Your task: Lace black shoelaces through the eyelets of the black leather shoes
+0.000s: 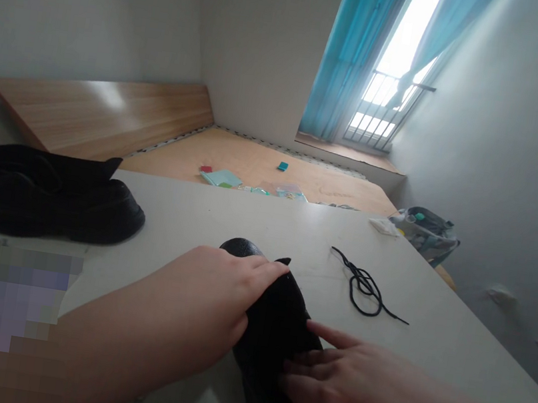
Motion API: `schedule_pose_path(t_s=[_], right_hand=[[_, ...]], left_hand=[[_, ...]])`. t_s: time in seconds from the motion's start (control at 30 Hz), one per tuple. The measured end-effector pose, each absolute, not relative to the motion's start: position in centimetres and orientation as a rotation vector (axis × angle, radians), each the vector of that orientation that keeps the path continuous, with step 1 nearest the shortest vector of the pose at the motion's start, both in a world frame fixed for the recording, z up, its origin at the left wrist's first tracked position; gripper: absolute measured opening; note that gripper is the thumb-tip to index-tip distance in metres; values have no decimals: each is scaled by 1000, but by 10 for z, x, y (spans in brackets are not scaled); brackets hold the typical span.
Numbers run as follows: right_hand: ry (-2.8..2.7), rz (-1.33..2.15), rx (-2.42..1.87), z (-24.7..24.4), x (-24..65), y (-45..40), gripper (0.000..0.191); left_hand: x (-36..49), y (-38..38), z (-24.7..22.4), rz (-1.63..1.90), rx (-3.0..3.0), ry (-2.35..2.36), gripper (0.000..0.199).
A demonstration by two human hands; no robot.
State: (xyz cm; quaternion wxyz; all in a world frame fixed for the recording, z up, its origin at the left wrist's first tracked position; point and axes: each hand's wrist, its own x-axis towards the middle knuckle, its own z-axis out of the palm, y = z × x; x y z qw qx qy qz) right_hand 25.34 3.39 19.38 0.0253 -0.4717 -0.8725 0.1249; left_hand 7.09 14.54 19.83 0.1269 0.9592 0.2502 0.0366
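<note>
A black shoe [275, 324] lies on the white table [187, 209] in front of me, its rounded toe pointing away. My left hand [219, 295] is wrapped over the toe end from the left, fingertips near a raised black flap. On the shoe's right side rests my right hand [334, 373], its index finger stretched along the edge and the other fingers reaching onto the dark upper. A loose black shoelace [365, 286] is looped on the table to the right. Another black shoe [47, 195] stands at the far left.
Behind the table is a wooden surface [256, 152] with a light green item [222, 177], a small teal item [283, 166] and plastic packets. A white packet [384, 227] lies at the table's back right edge, beside a bag-like container [426, 232].
</note>
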Motion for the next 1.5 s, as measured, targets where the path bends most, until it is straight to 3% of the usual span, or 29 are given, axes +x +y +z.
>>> schedule_pose_path(t_s=[0.2, 0.67, 0.97, 1.07, 1.17, 1.27, 1.37, 1.5], right_hand=[[-2703, 82, -1367, 160, 262, 20, 22], [-2963, 159, -1478, 141, 245, 34, 14], [-2764, 150, -1550, 133, 238, 32, 26], [-2724, 308, -1481, 148, 244, 30, 22], [-2325, 560, -1508, 172, 271, 33, 21], [-1802, 368, -1858, 171, 323, 47, 37], [-1595, -109, -2259, 133, 379, 64, 52], [-1619, -100, -2353, 75, 412, 70, 66]], left_hand=[[71, 145, 196, 90, 2800, 753, 62], [73, 142, 199, 23, 2800, 800, 60], [83, 132, 199, -57, 2879, 844, 51], [86, 127, 194, -43, 2936, 766, 55], [87, 124, 189, 22, 2945, 664, 55], [87, 123, 188, 17, 2933, 705, 55], [89, 122, 190, -7, 2936, 716, 56], [93, 121, 190, -11, 2930, 699, 55]])
